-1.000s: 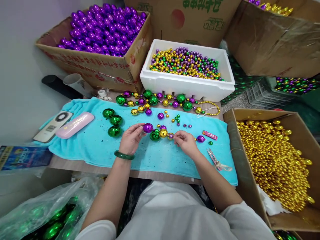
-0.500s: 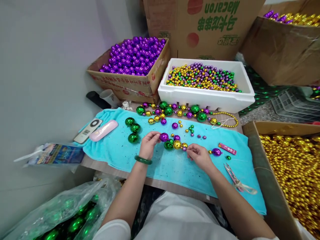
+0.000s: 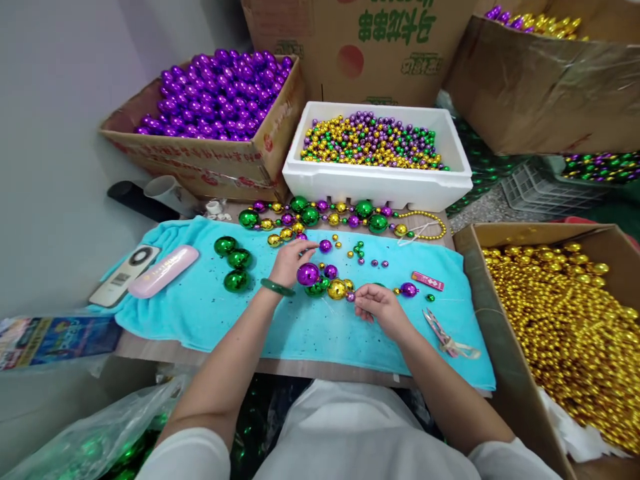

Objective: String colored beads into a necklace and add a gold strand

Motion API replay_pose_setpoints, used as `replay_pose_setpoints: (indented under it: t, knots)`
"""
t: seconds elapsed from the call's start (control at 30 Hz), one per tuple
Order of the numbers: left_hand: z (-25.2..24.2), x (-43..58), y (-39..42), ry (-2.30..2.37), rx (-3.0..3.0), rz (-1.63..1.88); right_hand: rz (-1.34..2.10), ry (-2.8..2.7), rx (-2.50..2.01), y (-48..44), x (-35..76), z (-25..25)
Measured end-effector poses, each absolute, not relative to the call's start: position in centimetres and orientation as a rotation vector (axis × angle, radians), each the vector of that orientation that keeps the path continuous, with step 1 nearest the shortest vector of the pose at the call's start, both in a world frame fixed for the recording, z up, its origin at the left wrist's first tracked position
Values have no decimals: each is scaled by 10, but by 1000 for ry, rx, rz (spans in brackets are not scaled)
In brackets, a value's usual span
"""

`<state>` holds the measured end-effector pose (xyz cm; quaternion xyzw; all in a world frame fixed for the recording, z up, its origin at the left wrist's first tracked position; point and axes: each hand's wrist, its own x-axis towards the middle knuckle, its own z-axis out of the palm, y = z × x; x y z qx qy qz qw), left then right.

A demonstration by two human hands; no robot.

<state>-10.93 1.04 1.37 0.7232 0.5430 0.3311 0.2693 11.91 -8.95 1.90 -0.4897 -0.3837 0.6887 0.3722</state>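
Observation:
On the turquoise towel (image 3: 200, 307) lies a short strand of beads: a large purple ball (image 3: 308, 274), a green ball (image 3: 315, 289), a gold ball (image 3: 337, 289) and a small purple bead (image 3: 350, 295). My right hand (image 3: 379, 308) is closed in a pinch on the strand's end by that small bead. Wearing a green bangle, my left hand (image 3: 291, 260) stretches its fingers toward a loose purple bead (image 3: 325, 245) and is off the large purple ball. Small loose beads (image 3: 357, 250) lie scattered just beyond.
Three green balls (image 3: 233, 261), a pink case (image 3: 163, 270), a remote (image 3: 125, 273) and scissors (image 3: 443, 331) lie on the towel. A finished garland (image 3: 325, 217) lies behind. Further round are a foam box of mixed beads (image 3: 375, 183), a purple-ball carton (image 3: 200, 160) and a gold-bead carton (image 3: 467, 280).
My left hand let go of the large purple ball and reached forward to the loose purple bead. The right hand stayed pinched on the strand's end. The camera view shifted.

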Motion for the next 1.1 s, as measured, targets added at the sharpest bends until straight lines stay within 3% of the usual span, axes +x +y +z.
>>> replay_pose_setpoints:
  t: [0.13,0.27,0.57,0.93,1.1]
  knots:
    - [18,-72,44,1425,2466,392,1727,-943,-1238,-94,124,26]
    - [17,-55,69,1503,2516,-4,1712,-939,-1234,-97,131,29]
    - [11,-71,69,1633,2467,-75,1728,-957,-1213,-100,139,20]
    - [4,-47,80,1564,2291,397,1640,-909,-1253,-102,142,28]
    - [31,-72,39,1144,1273,1036,1586,-834,-1255,-102,152,22]
